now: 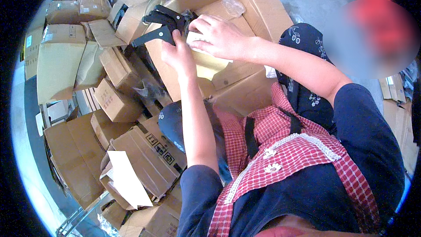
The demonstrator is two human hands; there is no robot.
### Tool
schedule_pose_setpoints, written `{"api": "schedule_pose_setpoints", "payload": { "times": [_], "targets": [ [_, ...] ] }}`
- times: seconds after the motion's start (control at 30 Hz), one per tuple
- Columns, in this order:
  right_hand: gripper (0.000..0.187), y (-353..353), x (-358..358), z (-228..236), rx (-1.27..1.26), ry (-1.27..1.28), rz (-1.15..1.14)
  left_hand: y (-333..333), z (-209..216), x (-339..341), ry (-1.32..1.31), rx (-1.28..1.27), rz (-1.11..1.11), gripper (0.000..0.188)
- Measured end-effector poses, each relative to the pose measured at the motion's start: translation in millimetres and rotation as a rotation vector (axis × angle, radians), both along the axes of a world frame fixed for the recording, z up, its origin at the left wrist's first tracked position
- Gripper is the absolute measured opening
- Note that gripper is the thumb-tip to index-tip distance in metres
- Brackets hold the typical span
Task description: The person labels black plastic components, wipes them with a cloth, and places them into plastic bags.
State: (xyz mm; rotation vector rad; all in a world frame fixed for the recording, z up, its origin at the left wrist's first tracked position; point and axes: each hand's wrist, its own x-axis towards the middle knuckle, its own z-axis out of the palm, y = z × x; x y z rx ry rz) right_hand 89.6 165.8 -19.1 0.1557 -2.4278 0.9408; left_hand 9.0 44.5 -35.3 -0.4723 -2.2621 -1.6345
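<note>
My left hand (180,57) grips a flat black bracket-like part (153,37), its thumb laid along the near end and its other fingers mostly hidden behind. Beyond it, more black parts (164,16) lie bunched at the left rim of an open cardboard box (243,88). Right beside them, my right hand (221,37) is closed with curled fingers around a small white piece (193,37) that looks like paper or a label. Under that hand, inside the box, a yellow sheet (211,65) shows. A clear plastic bag (233,5) rests toward the box's far side.
Cardboard boxes (61,57) are heaped along the left, with a white sheet (127,180) on a nearer carton (149,158). My knees (302,39) flank the open box. At the right is a blurred red shape (379,24), with flattened cardboard (397,120) below it.
</note>
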Motion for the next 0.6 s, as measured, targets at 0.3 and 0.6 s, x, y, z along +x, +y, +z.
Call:
{"api": "schedule_pose_setpoints", "payload": {
  "times": [0.3,0.6],
  "targets": [
    [0.054,-9,-1,-5,-0.043,-0.287,0.033,1,-6,-3,-0.028,0.098,-0.015,0.017],
    [0.044,-10,-2,-8,-0.045,-0.257,0.028,4,-3,2,-0.096,0.151,-0.069,0.016]
  ]
}}
